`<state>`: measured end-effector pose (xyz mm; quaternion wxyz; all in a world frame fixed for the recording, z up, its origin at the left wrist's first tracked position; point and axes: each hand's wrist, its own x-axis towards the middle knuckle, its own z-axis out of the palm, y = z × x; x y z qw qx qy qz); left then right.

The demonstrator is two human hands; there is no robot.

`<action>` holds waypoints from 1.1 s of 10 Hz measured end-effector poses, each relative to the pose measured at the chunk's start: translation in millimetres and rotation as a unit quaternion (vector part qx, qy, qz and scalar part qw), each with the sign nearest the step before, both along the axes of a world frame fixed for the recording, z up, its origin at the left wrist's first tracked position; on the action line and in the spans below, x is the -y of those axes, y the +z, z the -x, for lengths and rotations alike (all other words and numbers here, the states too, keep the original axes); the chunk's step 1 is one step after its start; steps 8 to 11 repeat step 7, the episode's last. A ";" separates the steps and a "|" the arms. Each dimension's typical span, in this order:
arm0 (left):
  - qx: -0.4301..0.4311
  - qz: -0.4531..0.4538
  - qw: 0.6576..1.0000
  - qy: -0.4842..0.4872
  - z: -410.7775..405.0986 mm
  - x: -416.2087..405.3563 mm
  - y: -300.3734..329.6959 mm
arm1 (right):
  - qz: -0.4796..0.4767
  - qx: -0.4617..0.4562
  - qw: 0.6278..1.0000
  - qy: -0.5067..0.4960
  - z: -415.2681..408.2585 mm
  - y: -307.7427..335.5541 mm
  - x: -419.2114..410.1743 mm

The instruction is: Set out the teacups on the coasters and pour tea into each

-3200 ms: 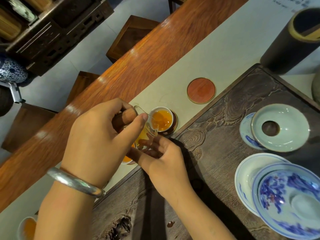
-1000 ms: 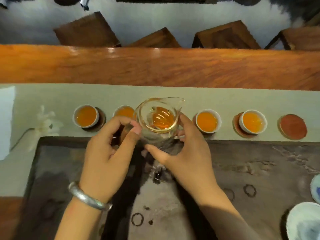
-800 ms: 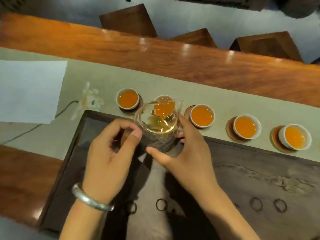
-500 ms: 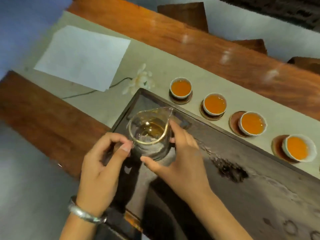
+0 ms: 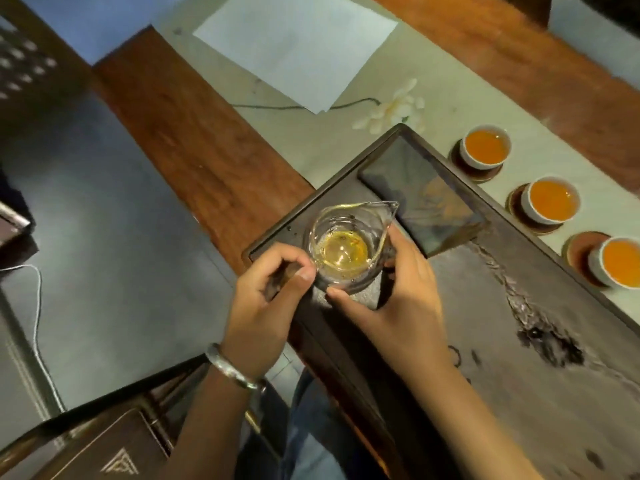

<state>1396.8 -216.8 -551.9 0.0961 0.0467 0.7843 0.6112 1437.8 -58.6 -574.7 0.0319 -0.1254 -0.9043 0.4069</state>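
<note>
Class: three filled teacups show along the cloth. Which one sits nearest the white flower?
The far-end teacup, closest to the white flower beyond the tray's corner. The other two stand farther along the row, toward the picture's right edge.

Single head-worn view, wide-angle, looking steeply down and slightly forward, close over the hands. Frame tilted: dark tea tray (image 5: 519, 358) runs diagonally centre to lower right, glass pitcher (image 5: 348, 249) near centre, filled teacups (image 5: 486, 150) along right edge, white paper (image 5: 298, 46) at top, floor at left.
</note>
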 end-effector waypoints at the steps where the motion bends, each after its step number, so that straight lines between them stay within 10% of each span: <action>1: -0.001 0.002 1.000 -0.008 -0.8 0.9 -6.6 | -0.027 -0.015 1.000 0.004 -2.5 -3.2 -0.5; 4: 0.015 0.012 0.998 -0.059 1.5 8.7 -9.5 | -0.002 -0.013 1.000 -0.003 -3.3 -9.3 -2.0; 6: 0.181 0.126 0.971 -0.095 11.3 12.7 11.3 | 0.047 0.072 0.996 0.017 0.8 1.7 -4.2; 7: 0.122 0.285 0.940 -0.140 26.1 11.5 33.9 | 0.010 0.103 0.992 0.068 1.6 17.2 -13.3; 11: 0.122 0.285 0.940 -0.140 26.1 11.5 33.9 | 0.010 0.103 0.992 0.068 1.6 17.2 -13.3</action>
